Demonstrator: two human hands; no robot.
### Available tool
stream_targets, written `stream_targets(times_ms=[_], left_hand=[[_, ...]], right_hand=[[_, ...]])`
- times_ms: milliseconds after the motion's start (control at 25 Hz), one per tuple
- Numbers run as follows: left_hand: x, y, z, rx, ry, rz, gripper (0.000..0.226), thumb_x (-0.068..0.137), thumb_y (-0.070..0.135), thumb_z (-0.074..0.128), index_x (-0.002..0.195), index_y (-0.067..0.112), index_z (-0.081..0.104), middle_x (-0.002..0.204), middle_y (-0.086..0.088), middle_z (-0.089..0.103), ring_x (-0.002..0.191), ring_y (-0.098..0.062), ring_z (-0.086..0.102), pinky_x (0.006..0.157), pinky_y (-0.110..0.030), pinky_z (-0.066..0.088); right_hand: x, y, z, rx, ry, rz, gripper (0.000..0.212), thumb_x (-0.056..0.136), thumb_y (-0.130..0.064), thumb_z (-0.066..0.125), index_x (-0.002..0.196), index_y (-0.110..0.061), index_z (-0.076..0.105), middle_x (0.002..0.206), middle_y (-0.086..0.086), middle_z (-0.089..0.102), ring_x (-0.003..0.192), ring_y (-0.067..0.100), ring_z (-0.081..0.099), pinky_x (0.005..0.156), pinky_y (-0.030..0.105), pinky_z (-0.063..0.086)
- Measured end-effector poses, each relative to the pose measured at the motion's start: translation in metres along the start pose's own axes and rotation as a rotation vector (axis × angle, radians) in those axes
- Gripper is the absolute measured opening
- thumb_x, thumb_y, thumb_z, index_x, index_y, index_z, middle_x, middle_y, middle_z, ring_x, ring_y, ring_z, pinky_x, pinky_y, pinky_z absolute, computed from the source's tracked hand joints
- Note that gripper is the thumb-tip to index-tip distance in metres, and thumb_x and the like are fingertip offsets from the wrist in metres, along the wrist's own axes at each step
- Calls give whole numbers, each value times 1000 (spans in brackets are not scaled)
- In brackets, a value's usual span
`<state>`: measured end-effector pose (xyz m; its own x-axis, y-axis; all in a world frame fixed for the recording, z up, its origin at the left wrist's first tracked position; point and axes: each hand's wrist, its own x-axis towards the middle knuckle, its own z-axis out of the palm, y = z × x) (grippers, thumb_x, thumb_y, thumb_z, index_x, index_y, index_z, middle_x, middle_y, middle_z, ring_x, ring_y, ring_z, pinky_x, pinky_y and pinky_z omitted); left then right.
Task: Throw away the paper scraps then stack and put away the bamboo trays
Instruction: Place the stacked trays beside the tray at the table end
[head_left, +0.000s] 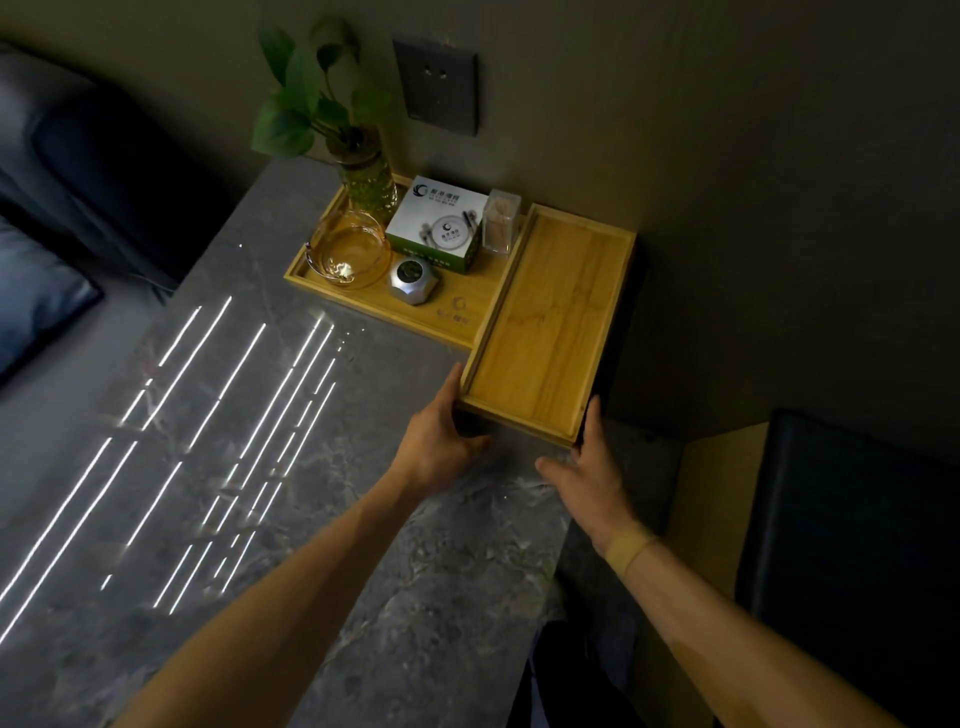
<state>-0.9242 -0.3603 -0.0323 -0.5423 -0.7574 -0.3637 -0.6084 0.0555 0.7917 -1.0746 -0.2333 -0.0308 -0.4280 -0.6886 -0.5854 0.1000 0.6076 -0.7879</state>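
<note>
An empty bamboo tray (550, 322) lies lengthwise at the table's far right corner, against the wall; whether more trays are stacked under it I cannot tell. My left hand (441, 431) grips its near left corner, thumb along the side. My right hand (592, 462) holds the near right corner, fingers on the dark side wall. A wider bamboo tray (457, 317) with goods on it lies to the left, and the empty tray overlaps its right end. No paper scraps are visible.
On the wide tray stand a glass vase with a green plant (363, 176), a glass ashtray (348, 249), a white-green box (436, 223), a toothpick holder (501, 215) and a silver device (413, 278). The grey marble table (234, 467) reflects light stripes. A wall socket (435, 85) hangs above.
</note>
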Motion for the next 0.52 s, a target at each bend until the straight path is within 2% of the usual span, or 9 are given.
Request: stream_targets(times_ms=[160,280,440,520], left_hand=[[2,3,-4,53,16,-2,88,74,17,73,146,38,28,113,2,66,101,-13,61,85,-26,47],[4,2,-5,81,22,35,85,75,17,73,146,38,30,108,4,66,97,-13,62,80,-20,42],[9,2,-9,144,20,43,84,77,19,75,146,33,30,116,0,67,106,-20,62,81,-19,40],[13,3,-16,183,11,115,96,73,21,79,149,31,22,134,2,54,121,-23,54,89,-22,41]], right_hand=[[2,-2,8,14,36,26,101,84,-4,63,150,-37,-6,153,5,34,135,26,39,113,49,33],[3,-1,10,-96,41,7,104,85,-6,64,149,-33,-13,153,6,32,134,26,38,106,32,32],[0,-2,6,-242,25,-59,107,87,-10,65,148,-29,-21,156,12,27,134,29,40,108,39,39],[-3,-4,0,-378,84,-173,113,84,-19,72,148,-30,-20,161,9,11,143,28,25,111,40,34]])
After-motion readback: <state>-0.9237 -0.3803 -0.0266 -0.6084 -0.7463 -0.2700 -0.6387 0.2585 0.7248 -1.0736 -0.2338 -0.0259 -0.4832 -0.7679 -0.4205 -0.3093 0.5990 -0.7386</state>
